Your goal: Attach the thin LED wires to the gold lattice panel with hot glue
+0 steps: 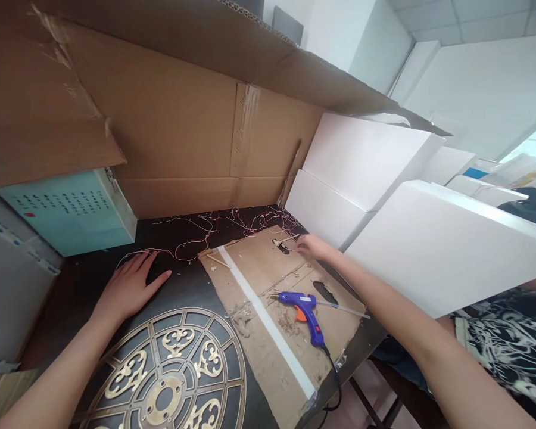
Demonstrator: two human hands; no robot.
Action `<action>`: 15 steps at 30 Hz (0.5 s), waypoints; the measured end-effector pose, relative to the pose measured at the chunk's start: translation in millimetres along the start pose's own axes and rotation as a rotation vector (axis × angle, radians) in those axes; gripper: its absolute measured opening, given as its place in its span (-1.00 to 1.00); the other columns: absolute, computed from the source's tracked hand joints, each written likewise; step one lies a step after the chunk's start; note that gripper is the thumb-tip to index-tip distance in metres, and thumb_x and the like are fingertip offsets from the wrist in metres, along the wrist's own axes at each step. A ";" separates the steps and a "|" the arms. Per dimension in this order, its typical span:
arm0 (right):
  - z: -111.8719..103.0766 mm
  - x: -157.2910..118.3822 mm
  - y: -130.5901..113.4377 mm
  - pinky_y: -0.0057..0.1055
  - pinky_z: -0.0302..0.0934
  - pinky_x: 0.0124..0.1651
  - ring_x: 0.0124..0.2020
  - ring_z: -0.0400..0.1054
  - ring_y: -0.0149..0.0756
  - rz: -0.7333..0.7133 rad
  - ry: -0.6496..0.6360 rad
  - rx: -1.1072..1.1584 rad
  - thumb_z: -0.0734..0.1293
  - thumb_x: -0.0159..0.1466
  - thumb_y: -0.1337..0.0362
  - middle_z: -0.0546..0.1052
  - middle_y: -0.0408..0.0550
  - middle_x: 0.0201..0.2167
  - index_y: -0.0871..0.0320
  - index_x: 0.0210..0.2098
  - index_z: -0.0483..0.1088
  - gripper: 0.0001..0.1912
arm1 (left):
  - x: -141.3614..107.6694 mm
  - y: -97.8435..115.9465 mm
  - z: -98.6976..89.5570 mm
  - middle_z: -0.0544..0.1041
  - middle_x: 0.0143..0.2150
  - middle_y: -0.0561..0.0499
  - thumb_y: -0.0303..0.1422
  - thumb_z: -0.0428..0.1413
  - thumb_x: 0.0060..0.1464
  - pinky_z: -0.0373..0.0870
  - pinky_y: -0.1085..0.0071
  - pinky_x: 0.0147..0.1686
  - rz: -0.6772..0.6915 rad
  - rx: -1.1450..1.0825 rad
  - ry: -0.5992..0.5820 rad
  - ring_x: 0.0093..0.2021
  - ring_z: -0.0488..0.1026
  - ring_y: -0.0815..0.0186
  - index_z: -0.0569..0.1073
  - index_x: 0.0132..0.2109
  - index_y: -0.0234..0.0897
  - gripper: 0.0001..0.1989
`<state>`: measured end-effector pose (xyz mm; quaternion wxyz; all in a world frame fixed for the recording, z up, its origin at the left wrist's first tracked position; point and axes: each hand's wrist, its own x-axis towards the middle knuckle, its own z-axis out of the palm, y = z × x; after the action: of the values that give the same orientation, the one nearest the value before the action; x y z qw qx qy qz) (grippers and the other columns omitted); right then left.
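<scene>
My left hand (134, 283) lies on the dark tabletop with its fingers spread, the fingertips beside a thin red and white wire (192, 243). At the far right edge of the cardboard sheet (268, 268), my right hand (311, 245) has its fingers pinched together. A thin stick with a pale blob at one end (283, 241) reaches toward those fingertips; what they hold is too small to make out. A blue hot glue gun (301, 302) with an orange trigger lies on the cardboard. Closer to me is a round bronze-coloured openwork disc (190, 366).
Tangled wires (254, 229) lie along the back, below a tall cardboard wall (183, 119). White boxes (361, 155) stand at the right, and a pale blue box (71, 208) at the left. The glue gun's black cord (337, 381) hangs over the edge. A person in patterned clothing (509, 351) is at right.
</scene>
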<state>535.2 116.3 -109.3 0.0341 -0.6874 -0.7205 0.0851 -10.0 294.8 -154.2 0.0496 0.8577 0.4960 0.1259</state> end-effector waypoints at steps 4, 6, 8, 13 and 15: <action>8.4 -5.3 7.4 -0.16 0.45 0.04 -0.10 0.51 -0.24 0.013 0.070 0.090 0.37 0.48 0.12 0.59 -0.01 -0.13 0.22 -0.11 0.51 -0.75 | 0.0 -0.5 1.7 0.12 0.56 -0.20 0.23 -0.19 0.21 0.06 -0.06 0.50 -0.002 0.002 0.002 0.54 0.09 -0.09 0.18 0.51 -0.43 -0.01; 11.7 -10.4 10.7 -0.19 0.46 0.00 -0.14 0.52 -0.26 0.016 0.095 0.144 0.37 0.49 0.12 0.58 -0.02 -0.15 0.23 -0.09 0.50 -0.74 | -0.3 -0.3 2.3 0.12 0.56 -0.19 0.23 -0.20 0.21 0.06 -0.05 0.50 -0.003 0.000 0.004 0.54 0.09 -0.08 0.18 0.51 -0.42 -0.02; 14.6 -16.2 13.9 -0.21 0.47 -0.04 -0.18 0.52 -0.27 0.016 0.118 0.199 0.36 0.50 0.11 0.58 -0.03 -0.17 0.23 -0.07 0.50 -0.72 | -0.9 0.2 2.3 0.13 0.56 -0.19 0.24 -0.20 0.21 0.06 -0.04 0.50 -0.002 -0.003 0.006 0.54 0.09 -0.08 0.19 0.51 -0.42 -0.01; 22.3 -26.2 17.1 -0.16 0.46 0.03 -0.11 0.52 -0.24 0.009 0.178 0.296 0.35 0.50 0.10 0.59 -0.01 -0.13 0.22 -0.08 0.50 -0.72 | -2.9 1.9 1.2 0.15 0.55 -0.18 0.25 -0.22 0.20 0.08 -0.05 0.49 -0.009 -0.013 0.010 0.54 0.10 -0.07 0.19 0.51 -0.40 0.00; 25.0 -28.8 15.5 -0.15 0.45 0.06 -0.09 0.52 -0.23 0.008 0.196 0.317 0.35 0.50 0.10 0.59 0.00 -0.11 0.22 -0.07 0.50 -0.73 | -3.6 2.4 1.1 0.14 0.56 -0.18 0.25 -0.21 0.21 0.08 -0.05 0.49 -0.009 -0.018 0.013 0.54 0.09 -0.07 0.19 0.51 -0.41 -0.01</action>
<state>547.9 86.3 -134.5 0.2118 -0.6812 -0.6885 0.1305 -9.4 290.5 -155.4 0.0545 0.8542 0.4989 0.1356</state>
